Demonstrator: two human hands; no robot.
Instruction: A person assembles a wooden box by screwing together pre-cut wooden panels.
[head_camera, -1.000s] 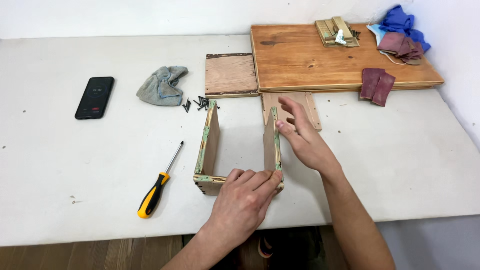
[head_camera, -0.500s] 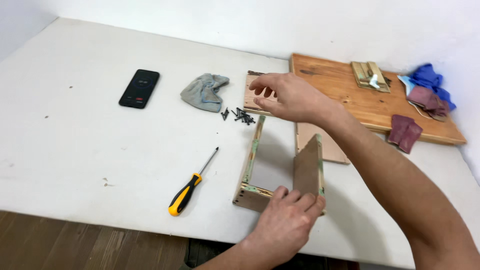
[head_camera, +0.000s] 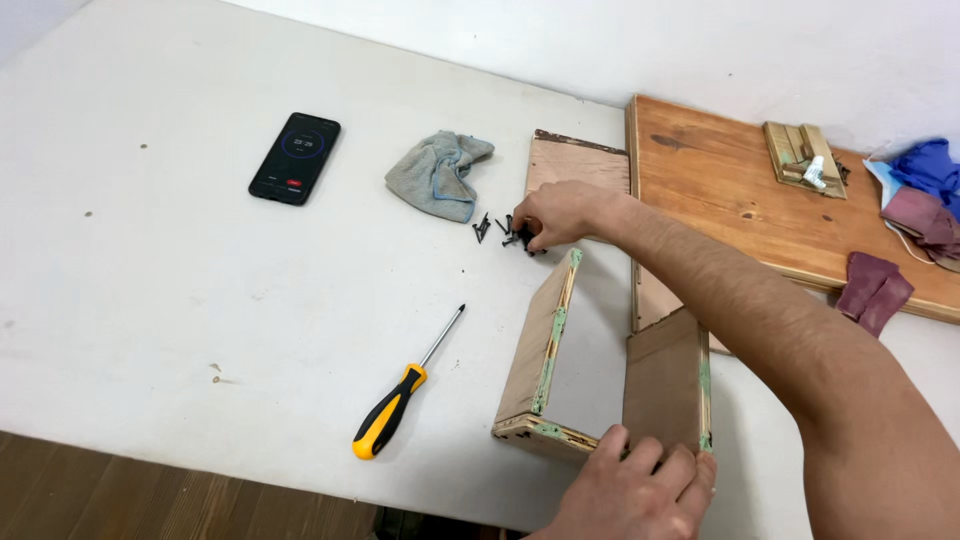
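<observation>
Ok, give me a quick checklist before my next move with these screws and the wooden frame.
1. Right hand on the black screws: ok, fingertips are at the pile.
2. A screw actually pinched: cannot tell, fingers hide it.
3. Left hand steadying the wooden frame: ok, it grips the near corner.
4. Screwdriver in reach: ok, lying left of the frame, untouched.
5. Frame panels upright: ok, both side panels stand on edge.
</observation>
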